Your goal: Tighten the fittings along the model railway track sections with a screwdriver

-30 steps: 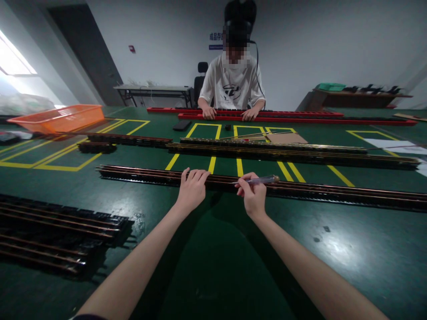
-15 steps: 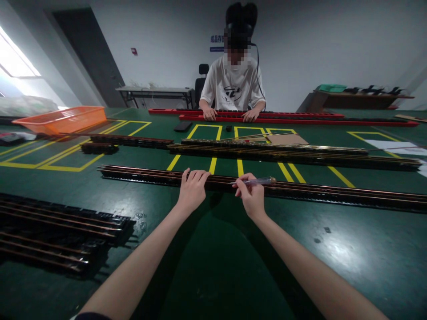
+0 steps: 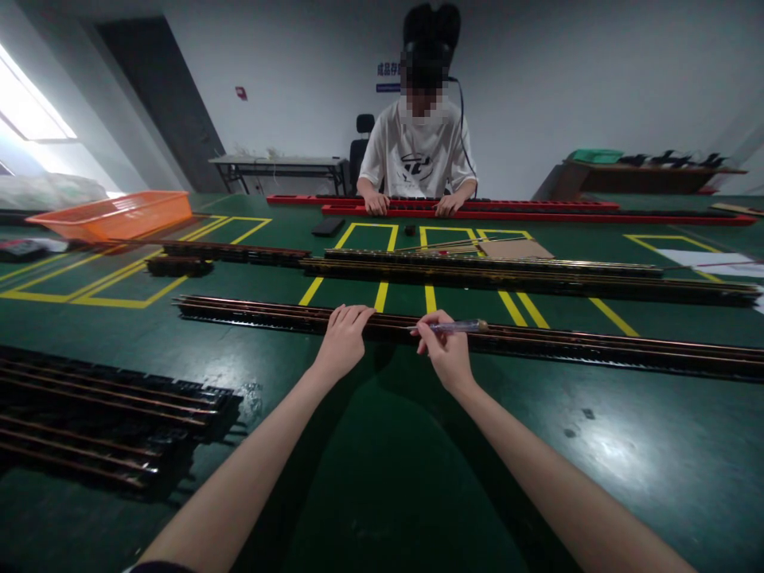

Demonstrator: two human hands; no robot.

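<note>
A long black rail (image 3: 555,344) with copper-coloured strips along its top lies crosswise before me. My left hand (image 3: 344,338) is closed over it, its fingers bent across the top and resting on the strips; the thumb side is partly hidden. To the right, my right hand (image 3: 446,350) grips a slim screwdriver (image 3: 457,326) with a clear handle. The handle points right, and the thin shaft points left at the strips between my hands. Whether its tip touches a strip is too small to tell.
More black rails (image 3: 477,274) lie beyond mine, and a stack (image 3: 107,398) sits at the near left. An orange bin (image 3: 113,216) stands at the far left. Across the green table, a person (image 3: 415,151) rests both hands on red rails (image 3: 537,211). Cardboard (image 3: 516,248) lies between.
My right hand and the screwdriver have shifted slightly left along the rail. My left-hand fingers have drawn a little closer together; the hand stays on the rail.
</note>
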